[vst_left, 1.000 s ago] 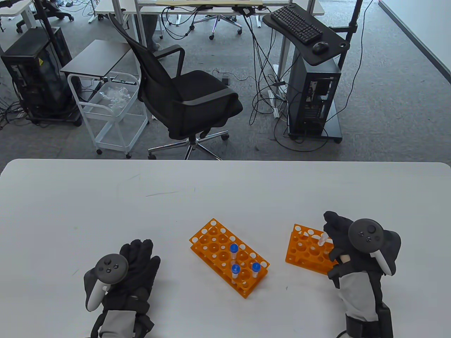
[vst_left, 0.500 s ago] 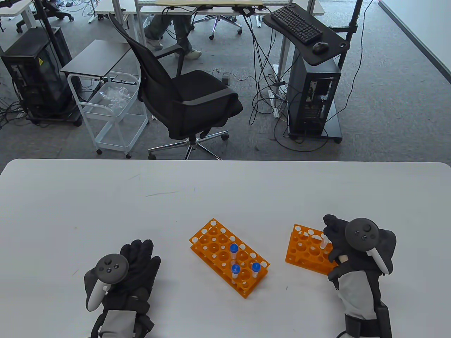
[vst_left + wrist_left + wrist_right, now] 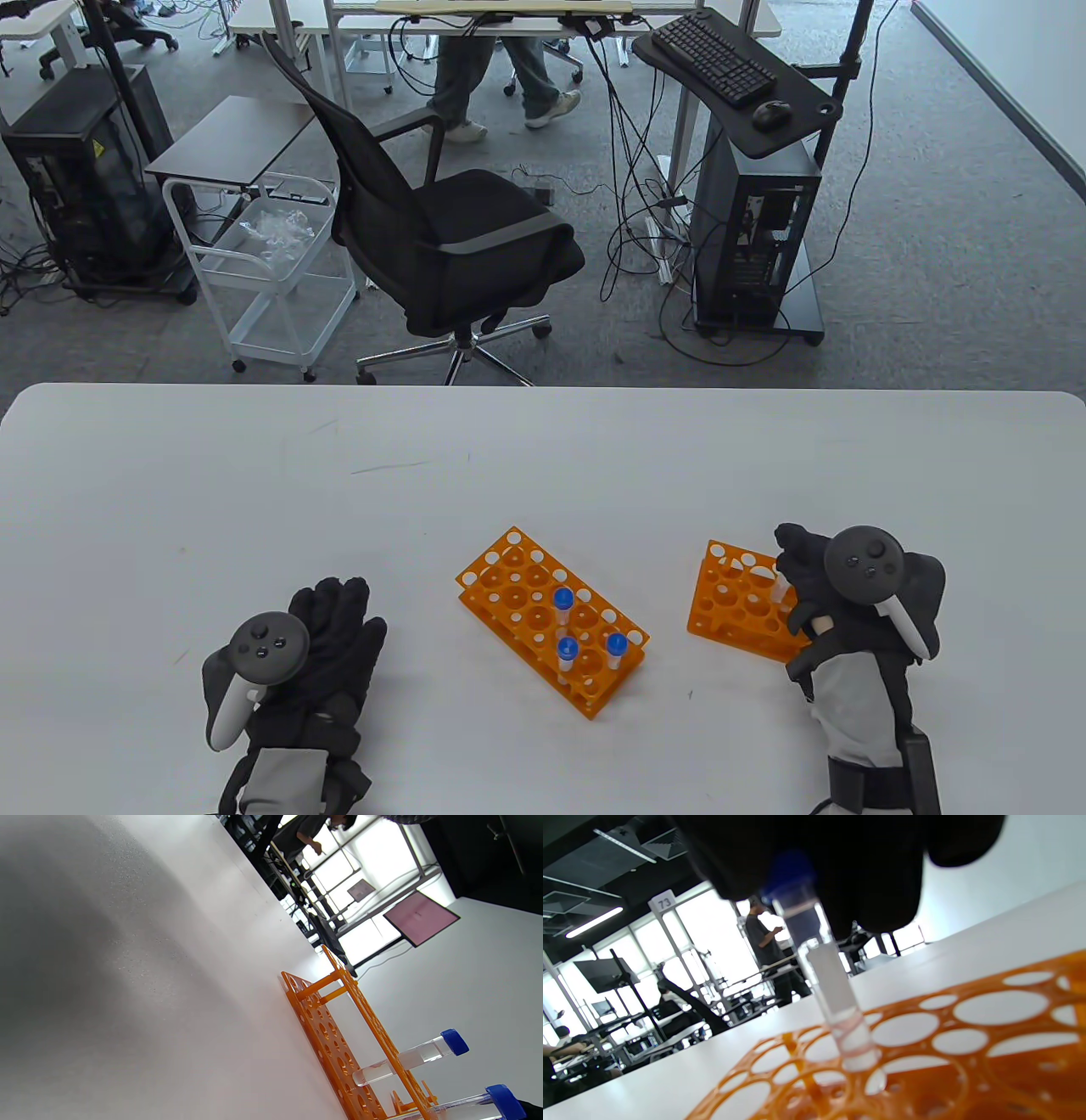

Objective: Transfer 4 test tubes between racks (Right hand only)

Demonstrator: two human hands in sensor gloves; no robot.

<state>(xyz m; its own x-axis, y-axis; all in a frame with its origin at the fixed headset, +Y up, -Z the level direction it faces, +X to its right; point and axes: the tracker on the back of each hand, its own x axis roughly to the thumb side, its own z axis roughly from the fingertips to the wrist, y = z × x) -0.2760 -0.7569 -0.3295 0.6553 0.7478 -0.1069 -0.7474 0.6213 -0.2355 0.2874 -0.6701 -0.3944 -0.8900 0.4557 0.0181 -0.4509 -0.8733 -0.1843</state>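
Lowered since a second ago: test tube (image 3: 835, 1001), tilted then, now upright with its tip entering a hole. Left hand (image 3: 327, 645) flat on table (image 3: 543, 475), grasping nothing. Three blue-capped tubes (image 3: 563, 598) waiting in left rack (image 3: 509, 569). Right rack (image 3: 730, 603) receiving apparently the first of four. Right hand (image 3: 836, 594) pinching the tube's cap. Legible: "73" on a background sign (image 3: 664, 901).

Grey carpet floor (image 3: 933, 255) across the upper frame. Black mesh office chair (image 3: 441, 229) at centre. White wire trolley (image 3: 271, 263) at left, beside a black computer tower (image 3: 85, 178). Second tower (image 3: 755, 238) at right under a stand bearing keyboard (image 3: 713, 58) and mouse (image 3: 770, 114). Cables trail between them. White surface (image 3: 543, 458) fills the lower half.
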